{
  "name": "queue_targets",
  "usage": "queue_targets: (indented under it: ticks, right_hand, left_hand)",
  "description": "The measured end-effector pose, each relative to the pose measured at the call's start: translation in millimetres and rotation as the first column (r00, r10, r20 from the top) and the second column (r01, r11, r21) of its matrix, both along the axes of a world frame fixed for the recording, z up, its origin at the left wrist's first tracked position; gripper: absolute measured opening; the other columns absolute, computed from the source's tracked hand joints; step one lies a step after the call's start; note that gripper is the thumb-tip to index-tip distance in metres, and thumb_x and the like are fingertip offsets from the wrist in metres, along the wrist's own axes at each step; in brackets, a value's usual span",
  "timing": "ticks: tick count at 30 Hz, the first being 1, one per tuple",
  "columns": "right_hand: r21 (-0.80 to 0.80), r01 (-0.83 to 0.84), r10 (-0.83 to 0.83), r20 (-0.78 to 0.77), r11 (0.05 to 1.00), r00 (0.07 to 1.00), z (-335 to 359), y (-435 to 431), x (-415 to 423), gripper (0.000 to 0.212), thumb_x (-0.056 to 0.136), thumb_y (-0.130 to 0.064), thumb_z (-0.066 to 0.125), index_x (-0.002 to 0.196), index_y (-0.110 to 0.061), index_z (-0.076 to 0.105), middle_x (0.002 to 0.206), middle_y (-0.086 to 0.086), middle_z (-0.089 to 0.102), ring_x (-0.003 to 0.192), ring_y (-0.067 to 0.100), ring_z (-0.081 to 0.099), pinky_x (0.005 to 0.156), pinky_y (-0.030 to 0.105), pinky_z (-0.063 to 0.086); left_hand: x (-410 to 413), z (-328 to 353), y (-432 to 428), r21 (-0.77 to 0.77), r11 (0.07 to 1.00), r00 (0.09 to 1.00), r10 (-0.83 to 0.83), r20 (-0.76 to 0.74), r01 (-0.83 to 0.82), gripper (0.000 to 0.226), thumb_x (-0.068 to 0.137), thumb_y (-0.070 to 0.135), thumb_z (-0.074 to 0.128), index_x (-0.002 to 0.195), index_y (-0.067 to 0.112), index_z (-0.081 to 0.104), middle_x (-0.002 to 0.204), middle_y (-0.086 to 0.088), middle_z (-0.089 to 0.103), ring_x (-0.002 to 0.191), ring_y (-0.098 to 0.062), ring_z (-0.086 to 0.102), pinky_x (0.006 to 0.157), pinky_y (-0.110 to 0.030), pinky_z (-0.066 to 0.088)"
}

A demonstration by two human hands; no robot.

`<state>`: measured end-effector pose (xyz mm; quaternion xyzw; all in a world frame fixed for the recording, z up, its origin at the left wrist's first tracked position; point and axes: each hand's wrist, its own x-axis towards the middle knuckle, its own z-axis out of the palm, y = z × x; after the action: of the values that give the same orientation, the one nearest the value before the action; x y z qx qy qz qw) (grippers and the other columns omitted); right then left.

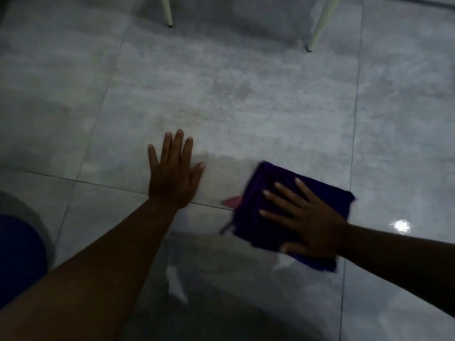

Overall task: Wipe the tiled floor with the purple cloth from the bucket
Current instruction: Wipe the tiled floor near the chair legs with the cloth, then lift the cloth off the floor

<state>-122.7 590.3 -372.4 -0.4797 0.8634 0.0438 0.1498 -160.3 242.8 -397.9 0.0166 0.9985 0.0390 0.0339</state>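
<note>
A folded purple cloth (327, 193) lies flat on the grey tiled floor (234, 99) at the centre right. My right hand (305, 217) presses down on it with the fingers spread, palm on the cloth. The cloth's left edge is blurred. My left hand (174, 175) rests flat on the bare tile to the left of the cloth, fingers apart, holding nothing. The floor near the cloth and towards me shines wet. A small pinkish-red bit (232, 201) shows at the cloth's left edge. No bucket is in view.
Two pale furniture legs (167, 13) (320, 28) stand on the floor at the top. A blue and grey rounded shape (17, 254) sits at the left edge, close to my left arm. A bright light reflection (401, 226) glints on the wet tile at right.
</note>
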Motion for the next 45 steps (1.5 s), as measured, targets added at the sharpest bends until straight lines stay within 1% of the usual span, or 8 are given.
queue_targets:
  ticks: [8,15,20,24,29,36,41,45]
  right_hand:
    - [0.09,0.476,-0.477,-0.008,0.875,0.879,17,119,-54,0.083,0.089,-0.077,0.019,0.157,-0.035,-0.001,0.167,0.011,0.009,0.152,0.04,0.012,0.118,0.064,0.011]
    - [0.041,0.233,-0.23,-0.056,0.972,0.972,4,27,-103,0.083,0.089,-0.079,0.017,0.158,-0.034,0.002,0.167,0.008,-0.007,0.153,0.035,-0.008,0.12,0.063,-0.001]
    - [-0.058,0.261,-0.266,-0.084,0.964,0.96,7,25,-83,0.07,0.096,-0.066,0.021,0.157,-0.031,0.018,0.167,0.008,0.009,0.154,0.034,0.004,0.122,0.058,0.005]
    - [-0.248,0.612,-0.657,-0.186,0.751,0.73,21,69,-74,0.063,0.095,-0.057,0.037,0.134,-0.01,0.052,0.134,0.019,0.055,0.124,0.039,0.049,0.103,0.05,0.036]
    - [-0.237,0.786,-0.82,-0.198,0.571,0.537,12,93,-46,0.062,0.088,-0.065,0.05,0.112,-0.008,0.055,0.107,0.018,0.057,0.091,0.035,0.054,0.076,0.044,0.044]
    - [-0.304,0.942,-0.965,0.167,0.144,0.202,17,60,-49,0.079,0.078,-0.063,0.069,0.128,-0.005,0.048,0.11,0.02,0.062,0.095,0.036,0.062,0.077,0.044,0.053]
    - [-0.088,0.963,-0.497,0.866,-0.255,-0.052,69,-35,-66,0.055,0.093,-0.055,0.055,0.122,-0.009,0.055,0.082,0.008,0.07,0.079,0.028,0.066,0.063,0.031,0.046]
    - [0.261,0.964,0.193,0.944,0.053,-0.267,129,-143,-79,0.068,0.095,-0.066,0.032,0.13,-0.012,0.055,0.096,0.012,0.072,0.084,0.028,0.068,0.073,0.041,0.051]
  left_hand:
    - [-1,-2,2,-0.035,0.999,0.999,-0.02,-0.033,0.019,0.071,0.098,0.057,0.032,0.153,0.013,0.032,0.165,-0.013,0.023,0.153,-0.035,0.018,0.119,-0.065,0.014]
    - [-33,20,51,0.326,0.942,0.971,0.147,-0.187,-0.08,0.054,0.098,0.049,0.04,0.115,0.005,0.066,0.115,-0.018,0.069,0.108,-0.04,0.063,0.099,-0.05,0.048]
    - [-57,50,138,0.513,0.854,0.995,0.095,0.009,-0.086,0.053,0.093,0.043,0.049,0.129,0.005,0.059,0.116,-0.016,0.067,0.108,-0.034,0.061,0.087,-0.044,0.053]
    - [-75,58,173,0.408,0.886,0.954,0.105,0.282,-0.218,0.067,0.091,0.056,0.055,0.135,0.005,0.046,0.129,-0.019,0.057,0.115,-0.036,0.058,0.09,-0.044,0.051]
    - [-70,61,202,0.412,0.871,0.894,0.065,0.443,-0.267,0.045,0.096,0.043,0.056,0.114,0.002,0.061,0.117,-0.019,0.067,0.104,-0.035,0.065,0.08,-0.037,0.05]
    - [-69,123,174,0.728,0.613,0.897,-0.07,0.436,-0.307,0.03,0.1,0.028,0.051,0.118,0.008,0.064,0.113,-0.01,0.068,0.101,-0.024,0.065,0.09,-0.036,0.054]
    - [-77,210,127,0.716,0.634,0.919,-0.02,0.394,-0.293,0.026,0.098,0.023,0.052,0.116,0.007,0.058,0.111,-0.015,0.067,0.099,-0.027,0.067,0.094,-0.05,0.055]
    - [-70,304,62,0.732,0.598,0.933,0.08,0.352,-0.327,0.022,0.093,0.009,0.057,0.115,0.013,0.056,0.105,-0.014,0.068,0.088,-0.028,0.072,0.076,-0.046,0.064]
